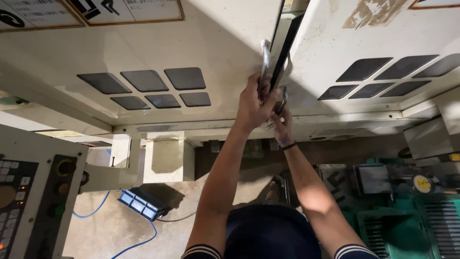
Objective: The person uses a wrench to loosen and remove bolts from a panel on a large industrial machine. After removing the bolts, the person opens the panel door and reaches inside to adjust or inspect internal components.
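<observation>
Two cream sliding machine doors meet in front of me, with a narrow dark gap between them. My left hand (252,103) is closed around the metal bar handle (265,55) of the left door (143,52). My right hand (282,125), wearing a dark wristband, grips the lower metal handle (283,98) on the right door (364,43). Both arms reach forward and up from my dark shirt.
Each door has several dark rectangular window panels (184,78). A control panel with buttons (28,192) stands at the left. A blue cable (96,211) and a blue box (141,204) lie on the concrete floor. A green workbench with a dial gauge (422,183) is at the right.
</observation>
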